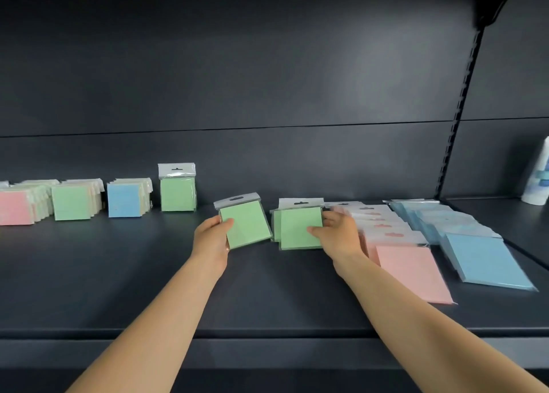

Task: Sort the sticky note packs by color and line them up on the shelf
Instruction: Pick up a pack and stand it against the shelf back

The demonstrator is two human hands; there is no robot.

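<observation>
My left hand [211,237] grips a green sticky note pack [248,225] by its left edge, tilted just above the dark shelf [118,274]. My right hand [337,232] holds a small stack of green packs [298,226] at its right side, thumb on the front face. One green pack [177,188] stands upright further back. At the far left stand rows fronted by a pink pack [16,207], a green pack [72,201] and a blue pack [124,199]. On the right lie an overlapping row of pink packs [411,271] and one of blue packs [484,259].
The shelf's front edge [267,333] runs across below my forearms. A slotted upright [463,95] divides the back panel at the right. Beyond it stands a white and blue roll-shaped item [537,176] on the neighbouring shelf.
</observation>
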